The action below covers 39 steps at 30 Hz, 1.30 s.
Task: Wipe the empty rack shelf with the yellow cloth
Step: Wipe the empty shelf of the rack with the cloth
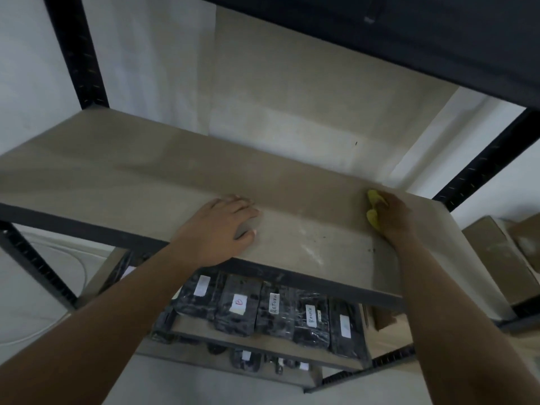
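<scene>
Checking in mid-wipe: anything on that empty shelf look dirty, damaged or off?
Yes: whitish smears and dark specks mark the shelf near its front, between the left hand and the right hand gripping the yellow cloth. No damage visible.

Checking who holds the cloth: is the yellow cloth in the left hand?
No, the right hand grips the yellow cloth; the left hand rests bare on the shelf.

We see a matt, smudged board shelf (175, 176) on dark metal posts (74, 51), a soft yellow cloth (373, 213), and glossy plastic-wrapped packs (238, 305) below.
</scene>
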{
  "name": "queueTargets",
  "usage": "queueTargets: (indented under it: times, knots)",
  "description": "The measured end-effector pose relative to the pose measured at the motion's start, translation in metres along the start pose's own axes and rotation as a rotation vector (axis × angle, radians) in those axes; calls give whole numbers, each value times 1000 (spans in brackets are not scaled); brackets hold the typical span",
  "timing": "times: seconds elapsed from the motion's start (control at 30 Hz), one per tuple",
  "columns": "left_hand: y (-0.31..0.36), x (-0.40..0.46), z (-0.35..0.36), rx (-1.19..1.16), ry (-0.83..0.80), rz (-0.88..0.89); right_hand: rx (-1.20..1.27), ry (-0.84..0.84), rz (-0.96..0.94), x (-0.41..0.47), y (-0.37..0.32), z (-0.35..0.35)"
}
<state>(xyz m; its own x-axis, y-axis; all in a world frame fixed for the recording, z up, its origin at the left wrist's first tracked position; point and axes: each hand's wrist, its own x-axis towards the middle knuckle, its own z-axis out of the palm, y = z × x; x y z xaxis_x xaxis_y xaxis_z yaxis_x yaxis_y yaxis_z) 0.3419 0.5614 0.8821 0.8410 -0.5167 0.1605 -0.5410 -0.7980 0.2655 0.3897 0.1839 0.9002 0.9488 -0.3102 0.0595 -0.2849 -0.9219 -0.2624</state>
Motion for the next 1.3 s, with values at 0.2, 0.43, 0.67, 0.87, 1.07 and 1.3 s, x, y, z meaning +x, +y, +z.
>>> queueTargets:
  times: [0.2,0.43,0.67,0.87,1.07,1.3]
  knots:
    - [0,0,0,10,3,1,152,2,-45,36,-59,16]
    - [2,1,1,12,-9,-30,404,-62,-278,50,-134,42]
    - [3,-2,3,3,26,-35,324,-164,-502,23,-145,40]
    - [1,-1,2,-13,2,-41,561,-375,-481,-46,-111,17]
    - [2,1,1,4,8,-21,753,-344,-348,-24,-101,-16]
    - [0,1,1,13,-8,-8,385,-186,-399,3,-127,30]
